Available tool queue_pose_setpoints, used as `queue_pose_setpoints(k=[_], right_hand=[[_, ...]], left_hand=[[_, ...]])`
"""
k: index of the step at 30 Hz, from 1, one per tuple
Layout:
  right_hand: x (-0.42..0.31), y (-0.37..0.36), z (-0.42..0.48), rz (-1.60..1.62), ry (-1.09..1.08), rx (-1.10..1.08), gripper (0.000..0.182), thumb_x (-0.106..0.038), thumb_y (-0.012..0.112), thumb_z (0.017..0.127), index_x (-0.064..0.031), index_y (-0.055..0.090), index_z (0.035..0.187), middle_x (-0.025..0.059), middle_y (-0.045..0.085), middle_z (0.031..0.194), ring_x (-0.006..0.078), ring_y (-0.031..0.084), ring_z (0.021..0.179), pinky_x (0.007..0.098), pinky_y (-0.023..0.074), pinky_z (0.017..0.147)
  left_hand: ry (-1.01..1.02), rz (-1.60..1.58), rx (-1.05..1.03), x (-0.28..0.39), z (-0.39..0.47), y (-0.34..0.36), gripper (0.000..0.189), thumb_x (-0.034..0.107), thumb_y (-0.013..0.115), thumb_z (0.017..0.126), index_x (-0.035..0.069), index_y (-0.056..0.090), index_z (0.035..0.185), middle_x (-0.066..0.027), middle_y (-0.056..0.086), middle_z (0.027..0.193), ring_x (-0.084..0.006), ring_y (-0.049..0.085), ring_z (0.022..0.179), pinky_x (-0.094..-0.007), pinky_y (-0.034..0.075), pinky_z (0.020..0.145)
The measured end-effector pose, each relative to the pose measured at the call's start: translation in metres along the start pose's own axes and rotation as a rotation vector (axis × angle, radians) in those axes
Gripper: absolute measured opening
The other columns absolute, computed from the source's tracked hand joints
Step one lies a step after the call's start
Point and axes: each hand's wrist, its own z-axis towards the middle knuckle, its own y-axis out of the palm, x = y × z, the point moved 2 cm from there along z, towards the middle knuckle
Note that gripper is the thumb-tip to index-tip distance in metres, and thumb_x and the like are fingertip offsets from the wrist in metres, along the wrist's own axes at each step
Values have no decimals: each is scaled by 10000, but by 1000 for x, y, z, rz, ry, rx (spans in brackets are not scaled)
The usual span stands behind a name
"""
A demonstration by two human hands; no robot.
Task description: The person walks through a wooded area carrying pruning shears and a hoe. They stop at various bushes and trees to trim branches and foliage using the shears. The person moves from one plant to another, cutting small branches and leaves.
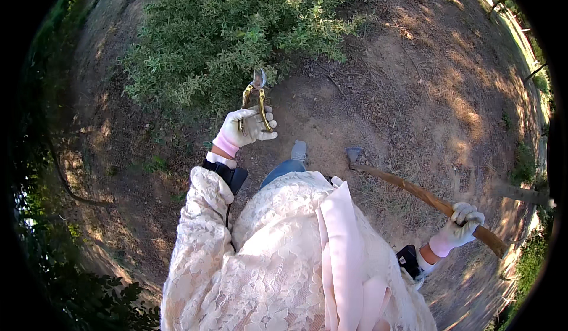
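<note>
My left hand [248, 126], in a white glove with a pink cuff, holds a pair of pruning shears [258, 92] with gold-coloured handles. Their handles are spread, and the metal blades point away from me toward the lower edge of a leafy green shrub [239, 33]. At the right, my right hand [463, 224], gloved the same way, is closed around the long wooden handle of a hoe [399, 182], near its far end. The hoe's small metal head [353, 153] is low by the ground, right of my shoe; whether it touches the soil cannot be told.
Bare brown soil [377, 95] with dry leaves and twigs surrounds the shrub. My grey shoe [299, 150] stands on it. Thin tree trunks [523, 194] rise at the right rim, and dark foliage [97, 300] fills the lower left. Sunlit patches lie on both sides.
</note>
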Motion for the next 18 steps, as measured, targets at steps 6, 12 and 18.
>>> queue_pose_setpoints(k=[6, 12, 18], right_hand=[[15, 63, 26, -74, 13, 9, 300, -297, 469, 963, -126, 395, 728, -14, 314, 579, 104, 330, 518, 282, 376, 574], [24, 82, 37, -78, 60, 71, 370, -404, 557, 902, -123, 402, 716, -25, 361, 561, 90, 359, 506, 265, 379, 564], [44, 88, 61, -36, 106, 18, 370, -391, 577, 893, -118, 409, 708, -18, 370, 557, 95, 363, 489, 262, 370, 539]], left_hand=[[93, -157, 38, 66, 87, -47, 459, 233, 486, 820, -63, 508, 1170, -186, 593, 1088, -381, 534, 1069, -591, 378, 969], [148, -271, 65, 92, 133, -82, 433, 222, 504, 798, -49, 539, 1134, -192, 605, 1076, -384, 553, 1052, -620, 375, 951], [204, -186, 26, 118, 157, -77, 559, 262, 504, 774, -66, 475, 1226, -179, 587, 1073, -340, 559, 1014, -558, 410, 957]])
